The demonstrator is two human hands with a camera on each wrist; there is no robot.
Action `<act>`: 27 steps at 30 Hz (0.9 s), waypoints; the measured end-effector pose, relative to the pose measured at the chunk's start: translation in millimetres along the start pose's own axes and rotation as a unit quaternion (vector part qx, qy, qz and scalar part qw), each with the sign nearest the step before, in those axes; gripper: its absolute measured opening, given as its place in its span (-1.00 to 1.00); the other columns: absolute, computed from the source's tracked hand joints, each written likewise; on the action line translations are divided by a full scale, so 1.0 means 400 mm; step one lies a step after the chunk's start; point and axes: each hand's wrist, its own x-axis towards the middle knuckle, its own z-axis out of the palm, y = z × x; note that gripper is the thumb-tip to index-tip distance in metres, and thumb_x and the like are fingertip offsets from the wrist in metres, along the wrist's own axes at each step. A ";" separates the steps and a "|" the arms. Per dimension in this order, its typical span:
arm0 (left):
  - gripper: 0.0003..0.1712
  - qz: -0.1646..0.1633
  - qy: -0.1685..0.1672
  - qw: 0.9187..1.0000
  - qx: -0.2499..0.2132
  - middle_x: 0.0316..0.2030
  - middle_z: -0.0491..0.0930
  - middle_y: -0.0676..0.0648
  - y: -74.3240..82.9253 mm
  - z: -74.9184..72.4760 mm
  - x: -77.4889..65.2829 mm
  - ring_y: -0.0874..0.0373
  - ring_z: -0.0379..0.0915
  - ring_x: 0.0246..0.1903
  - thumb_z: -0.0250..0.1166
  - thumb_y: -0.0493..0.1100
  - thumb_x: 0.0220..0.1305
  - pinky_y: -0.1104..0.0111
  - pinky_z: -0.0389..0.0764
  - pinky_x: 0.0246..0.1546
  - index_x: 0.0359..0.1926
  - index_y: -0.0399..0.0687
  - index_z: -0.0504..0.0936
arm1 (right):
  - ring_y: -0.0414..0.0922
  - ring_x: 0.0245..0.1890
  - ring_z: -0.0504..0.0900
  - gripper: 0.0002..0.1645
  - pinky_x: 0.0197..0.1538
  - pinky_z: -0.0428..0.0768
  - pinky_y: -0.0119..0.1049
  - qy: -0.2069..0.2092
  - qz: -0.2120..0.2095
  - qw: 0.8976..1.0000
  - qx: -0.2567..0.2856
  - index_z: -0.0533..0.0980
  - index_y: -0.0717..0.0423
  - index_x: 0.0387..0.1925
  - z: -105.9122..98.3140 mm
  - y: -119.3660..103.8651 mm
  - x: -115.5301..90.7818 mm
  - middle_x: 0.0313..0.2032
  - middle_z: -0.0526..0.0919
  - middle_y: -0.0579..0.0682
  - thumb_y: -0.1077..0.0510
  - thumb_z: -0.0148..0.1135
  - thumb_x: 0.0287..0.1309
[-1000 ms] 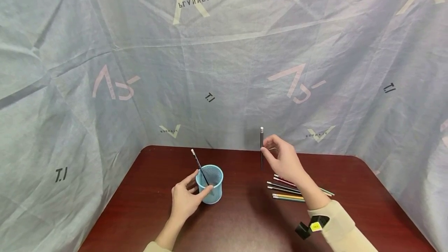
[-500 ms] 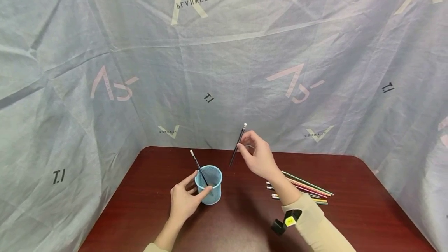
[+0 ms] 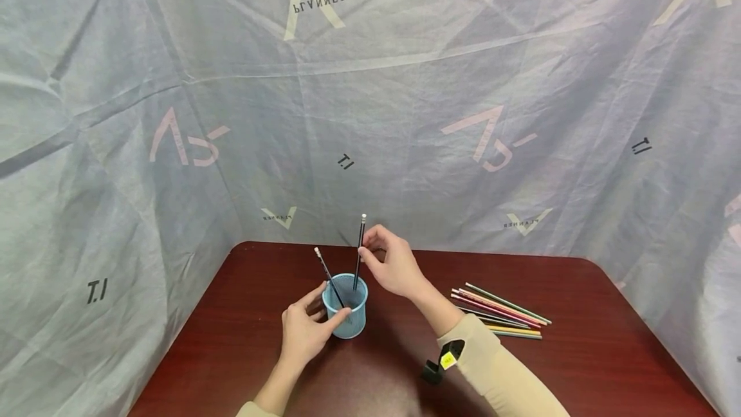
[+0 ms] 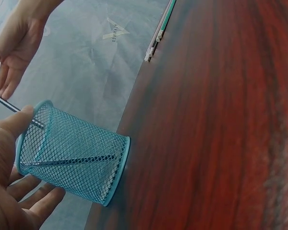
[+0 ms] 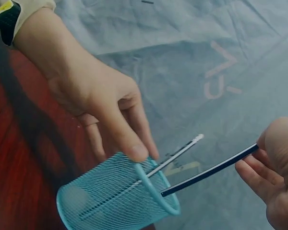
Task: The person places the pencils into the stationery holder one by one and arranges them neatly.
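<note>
A light blue mesh pencil cup (image 3: 354, 324) stands on the dark red table, with my left hand (image 3: 307, 333) gripping its rim and side. One dark pencil (image 3: 326, 269) with a white eraser leans inside the cup. My right hand (image 3: 396, 264) pinches a second dark pencil (image 3: 361, 237), eraser end up, above the cup. In the right wrist view the lower end of that held pencil (image 5: 211, 171) reaches the cup's mouth. Through the mesh in the left wrist view, its tip shows just inside the rim, and the leaning pencil (image 4: 72, 160) runs towards the bottom.
Several pencils (image 3: 509, 311) in green, red, black and yellow lie in a loose fan on the table, right of the cup and partly behind the right forearm. A grey printed cloth (image 3: 393, 114) hangs behind the table (image 3: 231, 340). A black device (image 3: 442, 359) is strapped to the right wrist.
My right hand has carried its pencil leftwards from near the pencil pile to the cup, the lower end now dipping into the mouth. My left hand has stayed on the cup.
</note>
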 end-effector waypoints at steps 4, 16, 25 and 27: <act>-0.17 0.004 -0.005 1.000 -0.005 -0.05 0.83 -0.25 0.002 0.003 0.001 -0.12 0.83 -0.07 0.77 -0.05 -0.04 0.10 0.85 -0.13 0.25 -0.25 0.70 | -0.17 -0.22 0.75 -0.88 -0.16 0.78 -0.35 -0.018 0.006 1.000 -0.021 0.54 0.10 -0.08 0.018 0.010 -0.007 -0.22 0.73 -0.02 0.26 0.32 0.45; -0.18 -0.007 -0.011 1.000 0.003 -0.01 0.83 -0.22 0.003 -0.005 0.004 -0.08 0.83 -0.06 0.77 -0.17 -0.06 0.14 0.85 -0.13 0.27 -0.21 0.70 | -0.15 -0.22 0.78 -0.92 -0.17 0.73 -0.39 -0.078 0.010 0.992 -0.098 0.59 0.07 -0.11 0.087 0.033 -0.004 -0.24 0.74 -0.05 0.22 0.35 0.43; -0.18 0.000 -0.016 1.000 -0.008 -0.05 0.82 -0.29 -0.001 -0.012 0.005 -0.13 0.84 -0.09 0.76 -0.08 -0.01 0.09 0.85 -0.15 0.28 -0.26 0.68 | -0.16 -0.29 0.76 -0.91 -0.20 0.74 -0.42 -0.092 0.005 0.983 -0.156 0.64 0.18 -0.16 0.124 0.036 0.005 -0.29 0.76 -0.02 0.24 0.39 0.38; -0.17 -0.002 -0.017 1.000 -0.011 -0.05 0.82 -0.29 -0.002 -0.013 0.004 -0.13 0.83 -0.09 0.76 -0.07 -0.01 0.09 0.84 -0.14 0.28 -0.26 0.68 | -0.15 -0.30 0.76 -0.93 -0.21 0.74 -0.42 -0.093 0.005 0.982 -0.163 0.64 0.16 -0.18 0.130 0.036 0.005 -0.30 0.77 0.00 0.25 0.39 0.37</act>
